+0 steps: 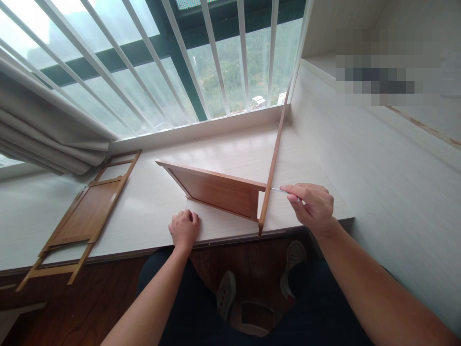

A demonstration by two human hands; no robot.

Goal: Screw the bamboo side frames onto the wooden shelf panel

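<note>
Ideally, aim thin metal rod (pixel 278 190), pinched in R hand (pixel 312 206), sq. to wooden rail (pixel 275 154); L hand (pixel 183 228) loosely curled, contents unclear.

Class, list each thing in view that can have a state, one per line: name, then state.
Left hand: fingers curled, resting by the ledge's front edge.
Right hand: pinching the thin metal tool.
Thin metal tool: held, tip at the wooden bar.
Wooden bar: against the standing panel's end.
Standing panel: on edge.
Second wooden frame: lying, overhanging the ledge.
Curtain: gathered aside.
</note>
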